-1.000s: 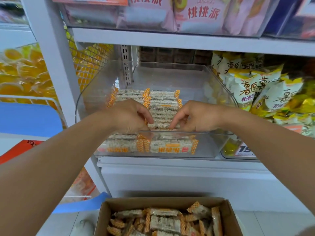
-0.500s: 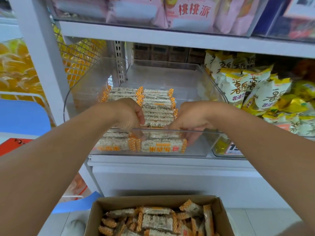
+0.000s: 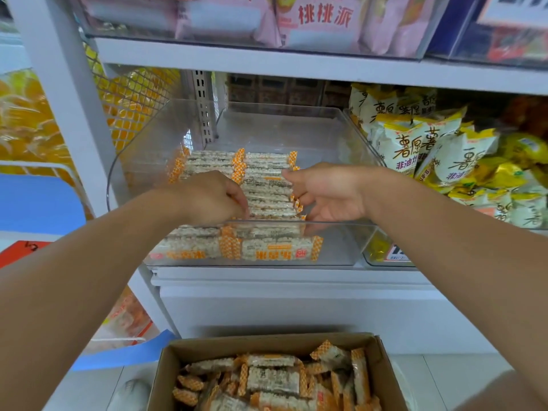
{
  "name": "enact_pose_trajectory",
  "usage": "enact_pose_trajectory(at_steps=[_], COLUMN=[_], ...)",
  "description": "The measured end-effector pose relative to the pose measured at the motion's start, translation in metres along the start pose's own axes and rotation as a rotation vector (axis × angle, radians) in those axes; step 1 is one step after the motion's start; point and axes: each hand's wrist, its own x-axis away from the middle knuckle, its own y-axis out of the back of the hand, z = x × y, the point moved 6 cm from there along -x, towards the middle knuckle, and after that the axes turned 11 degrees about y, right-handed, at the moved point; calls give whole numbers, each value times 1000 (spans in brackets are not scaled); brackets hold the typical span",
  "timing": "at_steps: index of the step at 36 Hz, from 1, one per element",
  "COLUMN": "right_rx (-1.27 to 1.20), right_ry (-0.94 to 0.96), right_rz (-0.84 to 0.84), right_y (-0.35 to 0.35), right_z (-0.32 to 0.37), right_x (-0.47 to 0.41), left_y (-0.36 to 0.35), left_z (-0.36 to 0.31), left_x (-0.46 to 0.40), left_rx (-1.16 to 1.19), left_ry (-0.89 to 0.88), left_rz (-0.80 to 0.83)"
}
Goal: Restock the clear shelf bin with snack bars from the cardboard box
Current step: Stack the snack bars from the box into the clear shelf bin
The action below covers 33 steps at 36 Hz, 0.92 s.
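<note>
Two hands [image 3: 213, 200], one bin [image 3: 335, 250], one box [image 3: 267, 344].

A shop: stocked snack shelves [image 3: 296, 59], price tag [image 3: 396, 253].

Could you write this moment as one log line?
step: arranging bars in bin | left hand: on bars | right hand: open at row end | box: still stocked

Bright, even, soft-shadowed light; wide-angle bending bows the edges, detail is slightly soft, and faint glare streaks the clear bin [image 3: 326, 132].
</note>
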Motion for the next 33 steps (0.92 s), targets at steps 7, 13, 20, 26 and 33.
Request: enact_pose_trajectory(at_steps=[7, 13, 20, 26, 33], right_rx=[886, 1454, 1323, 1201, 484], right_ry=[295, 708, 999, 72, -225], right_rz=[-337, -471, -499, 250, -383], right_y=[18, -22, -34, -75, -81], right_z=[21, 17, -63, -259, -366], right_x=[19, 100, 129, 114, 137], left_y=[18, -21, -172, -269, -363], left_z=[-13, -56, 34, 128, 173], left_x=[23, 105, 103, 117, 174], left_rx=[-247, -160, -614, -678, -136], left_ry=[-249, -699, -374, 57, 441], left_rz=[-454, -420, 325, 432, 354])
